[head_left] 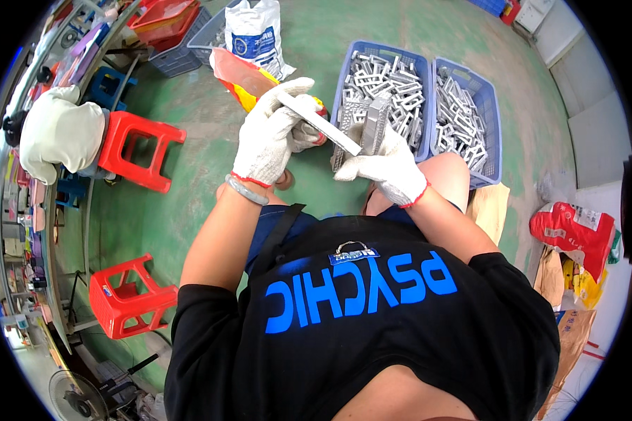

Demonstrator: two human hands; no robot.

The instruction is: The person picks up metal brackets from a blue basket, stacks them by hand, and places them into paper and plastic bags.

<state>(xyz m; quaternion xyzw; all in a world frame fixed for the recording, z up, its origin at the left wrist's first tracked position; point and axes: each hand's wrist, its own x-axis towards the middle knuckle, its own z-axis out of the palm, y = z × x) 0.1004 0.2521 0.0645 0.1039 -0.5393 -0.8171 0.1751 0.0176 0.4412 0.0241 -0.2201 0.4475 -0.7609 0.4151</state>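
My left hand (263, 140) wears a white knitted glove with a red cuff. It grips a pale, straight bar (326, 130) between thumb and fingers. The bar slants down to the right, its lower end close to my right hand (393, 168). Gloved the same way, that hand is closed on a grey metal piece (376, 121), which stands up from the fingers. Just beyond it, a blue plastic crate (427, 105) holds many grey metal frame-shaped parts (393, 77). My fingers partly cover both held pieces.
A second blue crate (497, 133) of metal parts stands to the right. Ahead-left are a white sack (254, 42) and a red-yellow bag (239, 74). Red stools (137, 151) stand at left, one near a seated person (63, 133) by shelving. A red sack (572, 235) lies right.
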